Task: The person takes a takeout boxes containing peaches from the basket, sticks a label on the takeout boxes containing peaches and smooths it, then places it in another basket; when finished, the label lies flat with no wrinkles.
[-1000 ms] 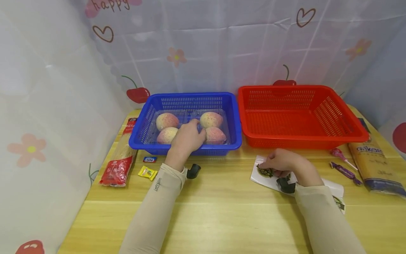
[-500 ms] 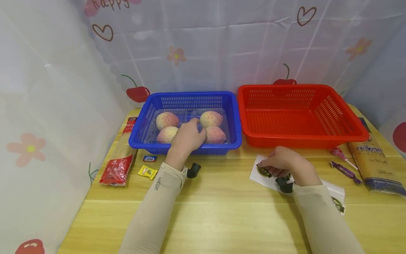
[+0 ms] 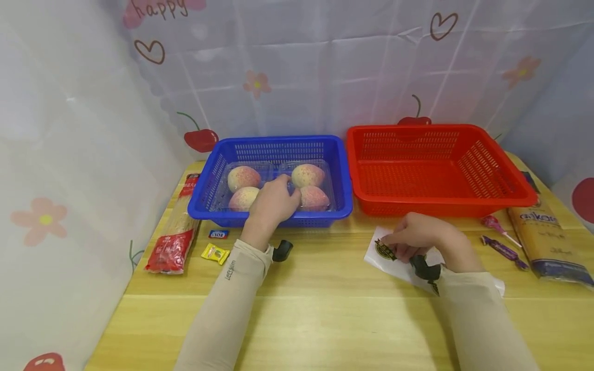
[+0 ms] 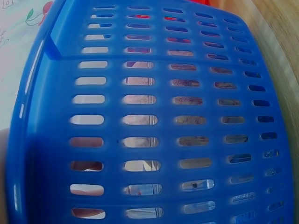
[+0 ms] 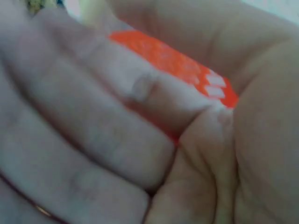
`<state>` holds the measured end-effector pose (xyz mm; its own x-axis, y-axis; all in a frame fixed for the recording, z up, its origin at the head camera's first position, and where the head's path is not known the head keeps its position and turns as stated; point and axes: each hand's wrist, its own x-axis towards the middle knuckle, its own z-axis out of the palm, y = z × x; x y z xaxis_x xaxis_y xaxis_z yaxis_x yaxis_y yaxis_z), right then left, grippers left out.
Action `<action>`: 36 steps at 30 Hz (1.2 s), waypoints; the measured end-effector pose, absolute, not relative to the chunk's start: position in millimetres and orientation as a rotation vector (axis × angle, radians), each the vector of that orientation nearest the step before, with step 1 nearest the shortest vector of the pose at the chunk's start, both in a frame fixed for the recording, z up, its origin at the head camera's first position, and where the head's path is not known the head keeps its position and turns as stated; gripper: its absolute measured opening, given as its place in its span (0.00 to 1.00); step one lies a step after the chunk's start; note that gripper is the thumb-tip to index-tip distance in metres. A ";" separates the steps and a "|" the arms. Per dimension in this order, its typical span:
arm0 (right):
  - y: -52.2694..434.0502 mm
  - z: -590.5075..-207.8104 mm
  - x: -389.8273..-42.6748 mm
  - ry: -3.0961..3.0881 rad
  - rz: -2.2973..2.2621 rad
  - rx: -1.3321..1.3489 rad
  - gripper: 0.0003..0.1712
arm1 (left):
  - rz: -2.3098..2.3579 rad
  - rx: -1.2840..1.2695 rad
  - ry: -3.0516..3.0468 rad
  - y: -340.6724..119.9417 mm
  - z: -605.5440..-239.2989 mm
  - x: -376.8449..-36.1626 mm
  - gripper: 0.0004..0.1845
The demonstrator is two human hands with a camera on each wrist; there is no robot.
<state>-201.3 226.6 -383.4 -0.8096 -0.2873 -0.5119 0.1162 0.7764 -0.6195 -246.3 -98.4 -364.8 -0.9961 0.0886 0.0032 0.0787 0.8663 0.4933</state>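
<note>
My left hand [image 3: 275, 198] reaches into the blue basket [image 3: 274, 221], its fingers at the near edge of the right-hand clear plastic box of peaches [image 3: 314, 198]. The fingertips are hidden, so their hold is unclear; the left wrist view has only the slotted basket wall [image 4: 159, 107]. A second box of peaches [image 3: 244, 178] lies left of that hand. On the table my right hand [image 3: 424, 237] pinches a round black-and-gold sticker [image 3: 384, 250] on a white sticker sheet [image 3: 394, 265]. Curled fingers [image 5: 93, 116] fill the right wrist view.
A red basket [image 3: 441, 201] stands right of the blue one. Noodles [image 3: 172, 242] and two small candies, one yellow [image 3: 215, 253], one blue [image 3: 218, 234], lie left. A lollipop [image 3: 493, 222], purple-wrapped candy [image 3: 505, 252] and tan packet [image 3: 549, 232] lie right.
My right hand and wrist have shifted slightly and turned over the sticker sheet, whose right end is now more covered by the sleeve. My left hand stays in place.
</note>
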 end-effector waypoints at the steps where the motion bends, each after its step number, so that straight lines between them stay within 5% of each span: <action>1: 230.8 -380.5 -200.1 2.343 -0.896 -0.140 0.19 | 0.793 0.134 3.015 -98.3 -365.2 -245.8 0.29; 14: 266.5 -326.9 -166.3 2.713 -0.944 -0.347 0.25 | 0.822 0.114 3.015 -96.7 -375.3 -237.6 0.29; 30: 204.2 -326.4 -168.4 3.179 -1.100 -0.594 0.24 | 0.724 0.469 3.255 -102.1 -374.1 -240.1 0.29; 36: 269.0 -328.6 -158.7 2.860 -0.693 -0.401 0.19 | 0.766 0.763 3.368 -127.7 -369.1 -223.6 0.20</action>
